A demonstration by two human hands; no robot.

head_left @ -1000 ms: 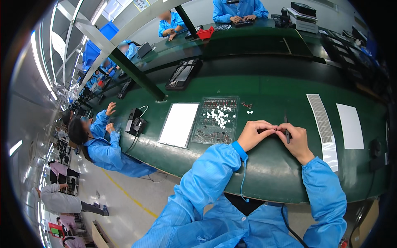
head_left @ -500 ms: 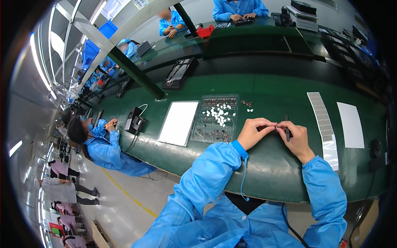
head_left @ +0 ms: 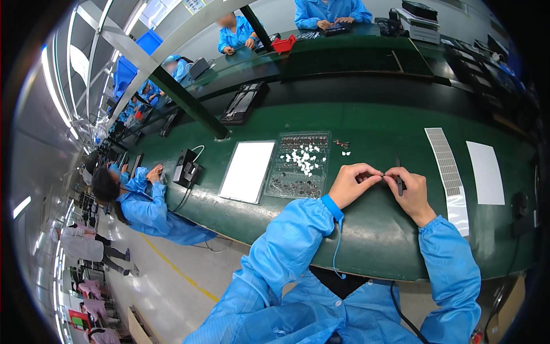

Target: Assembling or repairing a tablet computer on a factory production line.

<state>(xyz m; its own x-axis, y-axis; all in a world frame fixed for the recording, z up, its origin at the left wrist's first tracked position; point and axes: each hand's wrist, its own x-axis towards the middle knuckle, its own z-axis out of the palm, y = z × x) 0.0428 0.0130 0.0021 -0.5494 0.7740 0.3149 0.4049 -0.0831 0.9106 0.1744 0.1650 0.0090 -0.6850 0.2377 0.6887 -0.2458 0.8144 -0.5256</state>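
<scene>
My left hand [head_left: 349, 186] is closed in a pinch, thumb and forefinger together on a tiny dark part [head_left: 382, 174] too small to name. My right hand [head_left: 413, 195] meets it there with thumb and forefinger, their tips at the same part. Held along the right fingers is a pair of black tweezers [head_left: 399, 179], pointing away from me. Left of my hands lies a clear plastic tray [head_left: 326, 167] with rows of small round parts and a heap of small white pieces [head_left: 303, 157]. A few reddish-brown bits [head_left: 342, 143] and white pieces [head_left: 346, 153] lie beside it.
A white sheet [head_left: 247, 172] lies left of the tray. To the right are a strip of small labels [head_left: 445, 160] and white paper [head_left: 485, 172]. A black device [head_left: 186, 168], a black case [head_left: 245, 103] and a green post [head_left: 195, 109] stand farther off. Co-workers sit nearby.
My hands stay nearly in place, fingertips shifting slightly around the tiny part. The black case has slid a little left. Across the bench, a co-worker's hands have moved apart.
</scene>
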